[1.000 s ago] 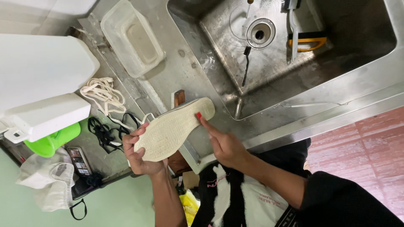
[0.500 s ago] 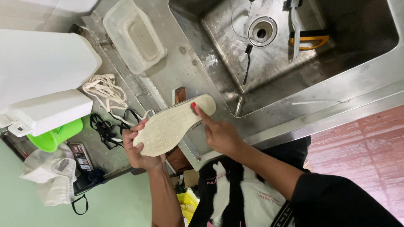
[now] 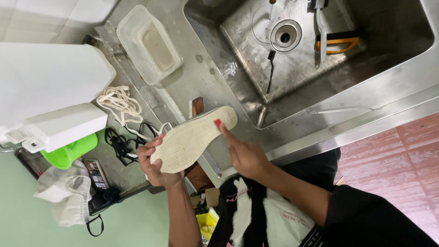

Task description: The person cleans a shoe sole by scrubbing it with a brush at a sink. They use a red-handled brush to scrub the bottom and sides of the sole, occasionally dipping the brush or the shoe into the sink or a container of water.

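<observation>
Gripping a pale shoe (image 3: 194, 139) sole-up, the left hand (image 3: 153, 160) curls round its heel (1 shoe only); the right hand (image 3: 244, 155) presses a fingertip near the toe.

A cream shoe sole (image 3: 194, 139) with fine pebbled texture sits beside white laces (image 3: 120, 101) and black laces (image 3: 120, 142), a lime-green tub (image 3: 68, 152), a clear cloudy container (image 3: 148, 44), and a grey steel sink (image 3: 402, 68) holding an orange-handled tool (image 3: 337, 44).

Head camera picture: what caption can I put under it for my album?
Left hand holds a pale shoe sole up over a steel sink counter while the right hand touches its toe end.
</observation>
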